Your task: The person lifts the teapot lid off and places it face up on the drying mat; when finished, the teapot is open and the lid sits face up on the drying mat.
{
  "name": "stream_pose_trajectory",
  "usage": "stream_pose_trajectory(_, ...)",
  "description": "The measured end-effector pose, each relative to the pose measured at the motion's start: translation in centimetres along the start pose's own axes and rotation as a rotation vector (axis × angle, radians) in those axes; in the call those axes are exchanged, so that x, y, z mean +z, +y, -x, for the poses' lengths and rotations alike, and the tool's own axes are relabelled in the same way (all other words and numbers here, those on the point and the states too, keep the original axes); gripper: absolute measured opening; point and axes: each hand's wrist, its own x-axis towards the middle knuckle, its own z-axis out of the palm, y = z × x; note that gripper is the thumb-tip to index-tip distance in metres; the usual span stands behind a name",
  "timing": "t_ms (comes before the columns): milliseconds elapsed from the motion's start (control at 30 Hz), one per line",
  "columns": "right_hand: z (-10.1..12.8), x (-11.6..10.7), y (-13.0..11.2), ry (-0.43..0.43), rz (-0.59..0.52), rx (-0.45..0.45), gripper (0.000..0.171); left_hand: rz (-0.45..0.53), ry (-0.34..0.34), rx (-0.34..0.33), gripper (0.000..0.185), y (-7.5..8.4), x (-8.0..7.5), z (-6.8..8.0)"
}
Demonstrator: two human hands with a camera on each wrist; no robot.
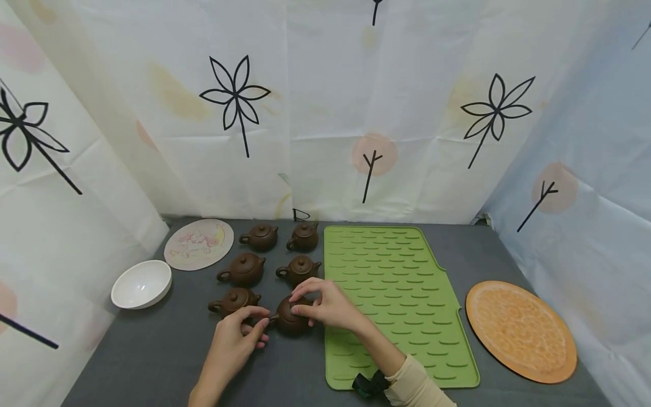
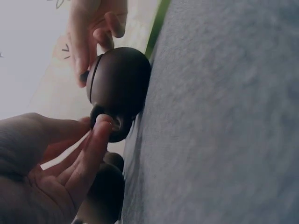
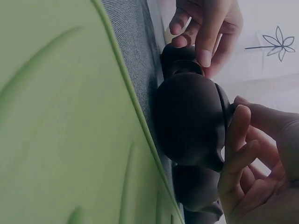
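Several small brown clay teapots stand in two columns on the grey table (image 1: 152, 350). Both hands are on the nearest right teapot (image 1: 292, 321), which sits just left of the green mat (image 1: 396, 294). My left hand (image 1: 261, 323) pinches its loop handle between thumb and fingertips, which shows close up in the left wrist view, where the left hand (image 2: 105, 123) meets the teapot (image 2: 119, 86). My right hand (image 1: 305, 299) curls over the lid and body from the right. In the right wrist view, the right hand's fingers (image 3: 238, 135) press on the teapot (image 3: 191, 121) at its lid rim.
Another teapot (image 1: 234, 299) stands just left of the held one, with others (image 1: 299, 270) behind. A white bowl (image 1: 141, 284) and a round pink-patterned mat (image 1: 198, 244) lie at the left, and a round orange mat (image 1: 521, 330) at the right. Patterned cloth walls enclose the table.
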Motion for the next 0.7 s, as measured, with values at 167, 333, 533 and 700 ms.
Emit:
stream_pose_trajectory(167, 0.1, -0.1, -0.1, -0.004, 0.011, -0.033, 0.018, -0.028, 0.008, 0.009, 0.013, 0.0, 0.4, 0.0)
stream_pose_trajectory(333, 0.5, -0.7, -0.7, 0.008, 0.043, -0.080, 0.017, -0.040, 0.013, 0.018, 0.011, 0.2, 0.4, 0.0)
stream_pose_trajectory(533, 1.4, -2.2, -2.0, 0.032, 0.041, -0.073, 0.018, -0.060, 0.014, 0.005, 0.011, 0.4, 0.4, 0.1)
stream_pose_trajectory(700, 2.8, -4.4, -3.0, 0.071, 0.064, -0.045, 0.022, -0.058, 0.019, 0.010, 0.010, 0.4, 0.4, 0.2)
